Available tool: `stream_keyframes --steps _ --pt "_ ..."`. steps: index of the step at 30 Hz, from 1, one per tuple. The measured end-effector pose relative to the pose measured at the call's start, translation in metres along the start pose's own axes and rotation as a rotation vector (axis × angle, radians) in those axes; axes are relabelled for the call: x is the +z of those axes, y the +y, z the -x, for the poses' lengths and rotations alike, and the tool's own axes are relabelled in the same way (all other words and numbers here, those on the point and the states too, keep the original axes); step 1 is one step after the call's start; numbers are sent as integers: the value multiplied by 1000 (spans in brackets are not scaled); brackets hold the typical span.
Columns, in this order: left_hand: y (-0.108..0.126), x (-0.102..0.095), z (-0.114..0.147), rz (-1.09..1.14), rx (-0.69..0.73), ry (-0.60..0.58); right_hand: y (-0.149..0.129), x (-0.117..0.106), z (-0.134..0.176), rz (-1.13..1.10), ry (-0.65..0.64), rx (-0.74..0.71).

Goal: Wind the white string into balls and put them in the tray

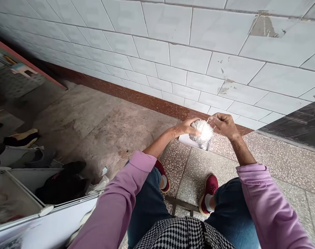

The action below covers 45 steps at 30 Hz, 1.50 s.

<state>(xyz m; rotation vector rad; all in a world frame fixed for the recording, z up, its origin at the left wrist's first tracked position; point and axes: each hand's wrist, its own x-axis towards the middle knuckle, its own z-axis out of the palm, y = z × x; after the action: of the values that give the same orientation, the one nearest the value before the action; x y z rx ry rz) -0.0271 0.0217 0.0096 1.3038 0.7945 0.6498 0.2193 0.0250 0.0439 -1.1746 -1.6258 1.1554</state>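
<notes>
A fluffy white ball, like a pom-pom of many thin strands (202, 130), is held up in front of my knees. My left hand (187, 128) wraps round its left side, thumb and fingers curled against it. On the other side, my right hand (223, 123) pinches a thin white strand (208, 119) at the ball's upper right edge. Beneath the ball lies a shallow white box or tray (184, 140) on the floor, partly hidden by the ball and my left hand. Something small and shiny in it is too small to name.
A white tiled wall (152, 52) with a brown skirting (136, 98) rises ahead. At the left stands a shoe rack (61, 204) with dark items, and a shoe (24, 138) lies behind it. My red shoes (211, 186) rest on speckled floor tiles. A dark door (302, 124) is at the right.
</notes>
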Motion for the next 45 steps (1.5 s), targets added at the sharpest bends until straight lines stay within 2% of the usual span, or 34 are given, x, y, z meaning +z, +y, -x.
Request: stream_keyframes --steps 5,7,10,12,17,21,24,27,29,31,34,37,41,45 --pt "12 7 9 323 -14 -48 18 17 -1 -157 61 123" --pt "13 9 10 370 -6 -2 23 27 -1 -206 82 144" --pt "12 12 8 397 31 179 27 37 -3 -293 125 186" --pt "11 15 7 408 72 257 28 38 -6 -331 154 187" --pt "10 29 -2 458 92 205 31 34 -10 -294 167 141" --pt "10 37 -15 509 105 278 38 38 -5 -217 176 139" --pt "9 33 -25 482 164 390 38 46 4 8 54 85" --pt "6 21 -33 375 137 552 27 49 16 203 -123 -48" --pt "4 13 -35 253 126 635 16 44 24 258 -176 -120" --pt "2 7 -36 111 136 664 5 33 30 280 -168 -154" --pt "1 5 -32 -66 84 595 -5 12 35 273 -59 -154" --pt "1 9 -24 -109 -1 417 -7 -3 35 225 55 -132" --pt "4 18 -15 87 -66 159 -4 -6 34 146 79 -115" --pt "8 22 -15 248 -72 65 -2 -6 33 78 106 -103"
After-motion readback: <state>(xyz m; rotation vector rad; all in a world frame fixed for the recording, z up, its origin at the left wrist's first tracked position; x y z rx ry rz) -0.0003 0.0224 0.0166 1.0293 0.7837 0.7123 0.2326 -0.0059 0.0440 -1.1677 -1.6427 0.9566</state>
